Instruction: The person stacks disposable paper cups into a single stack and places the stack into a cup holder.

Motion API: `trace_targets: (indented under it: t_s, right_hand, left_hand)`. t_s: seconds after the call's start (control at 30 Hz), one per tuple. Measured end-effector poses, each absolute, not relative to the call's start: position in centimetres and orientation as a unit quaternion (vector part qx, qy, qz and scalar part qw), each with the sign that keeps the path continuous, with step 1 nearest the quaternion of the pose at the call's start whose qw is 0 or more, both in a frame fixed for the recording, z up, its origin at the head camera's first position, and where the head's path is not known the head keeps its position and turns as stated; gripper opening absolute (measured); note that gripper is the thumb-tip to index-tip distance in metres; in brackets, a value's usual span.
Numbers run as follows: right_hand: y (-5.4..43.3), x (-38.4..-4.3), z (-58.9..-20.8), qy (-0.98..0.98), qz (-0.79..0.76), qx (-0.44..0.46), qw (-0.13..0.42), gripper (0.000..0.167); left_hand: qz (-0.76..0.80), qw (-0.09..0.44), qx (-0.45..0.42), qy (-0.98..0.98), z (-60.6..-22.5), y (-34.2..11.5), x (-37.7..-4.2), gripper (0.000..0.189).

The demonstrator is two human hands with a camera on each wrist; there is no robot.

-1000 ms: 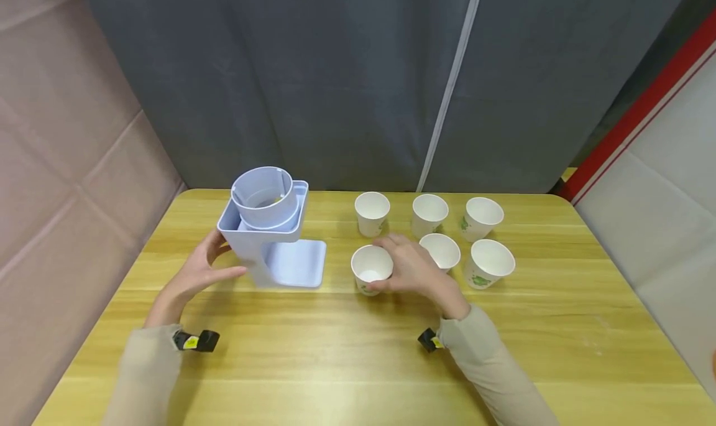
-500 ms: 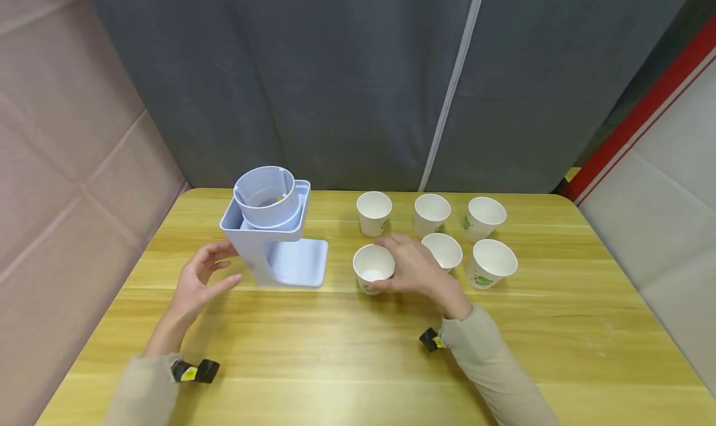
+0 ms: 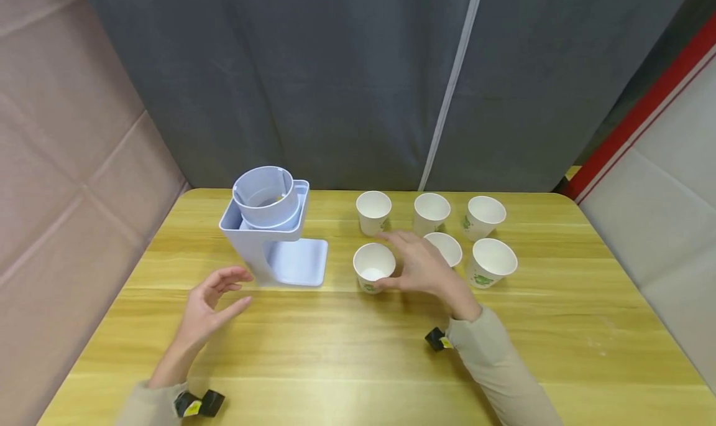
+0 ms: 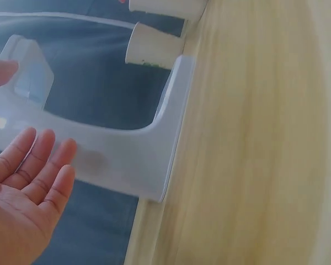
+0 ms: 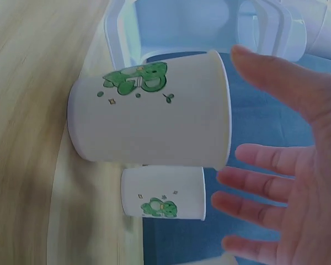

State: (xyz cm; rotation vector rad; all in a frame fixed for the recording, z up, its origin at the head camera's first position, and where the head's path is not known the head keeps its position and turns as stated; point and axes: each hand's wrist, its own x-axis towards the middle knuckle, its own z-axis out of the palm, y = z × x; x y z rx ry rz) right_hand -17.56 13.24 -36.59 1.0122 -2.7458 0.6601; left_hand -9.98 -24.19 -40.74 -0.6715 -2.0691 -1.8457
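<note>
In the head view a white plastic stand (image 3: 254, 252) is upright at the left, with a round collar (image 3: 265, 205) on its square top and a flat base plate (image 3: 302, 261). My left hand (image 3: 201, 314) hovers in front of it, fingers loosely bent, holding nothing; the left wrist view shows its fingertips (image 4: 65, 148) near the stand's column. To the right, my right hand (image 3: 422, 264) is spread beside a white paper cup (image 3: 369, 277). The right wrist view shows that cup (image 5: 154, 121) with a green animal print, my thumb (image 5: 276, 80) near its rim and the fingers spread off it.
Several more paper cups stand in two rows behind and right of my right hand, among them a back cup (image 3: 371, 214) and a front right cup (image 3: 486, 267). A grey curtain (image 3: 335, 90) hangs behind the wooden table (image 3: 347, 364).
My left hand has left the stand and drawn back toward me. My right hand has loosened from the front left cup and shifted slightly right; the cup stays in place.
</note>
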Motion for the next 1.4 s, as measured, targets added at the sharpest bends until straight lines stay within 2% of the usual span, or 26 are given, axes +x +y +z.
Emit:
trace_targets:
  t_s: [0.23, 0.67, 0.9, 1.13, 1.4]
  right_hand:
    - [14.4, -17.2, -36.4, -0.899, 0.256, 0.34, 0.106, 0.076]
    - [17.5, -16.2, -36.3, -0.89, 0.299, 0.318, 0.131, 0.063]
    - [19.8, -15.7, -36.3, -0.878, 0.327, 0.294, 0.186, 0.057]
    - [22.6, -15.6, -36.8, -0.862, 0.35, 0.272, 0.245, 0.057]
    - [25.5, -15.0, -37.2, -0.865, 0.372, 0.216, 0.259, 0.064]
  left_hand:
    - [-0.658, 0.15, -0.273, -0.686, -41.2, -22.2, -10.2, 0.049]
    - [-0.618, 0.092, -0.314, -0.715, -42.5, -17.5, -11.6, 0.061]
    - [-0.615, 0.081, -0.305, -0.722, -42.7, -15.7, -12.7, 0.065]
    - [-0.619, 0.057, -0.293, -0.726, -42.5, -13.5, -14.0, 0.068]
    - [-0.631, 0.043, -0.288, -0.719, -42.4, -11.4, -15.3, 0.073]
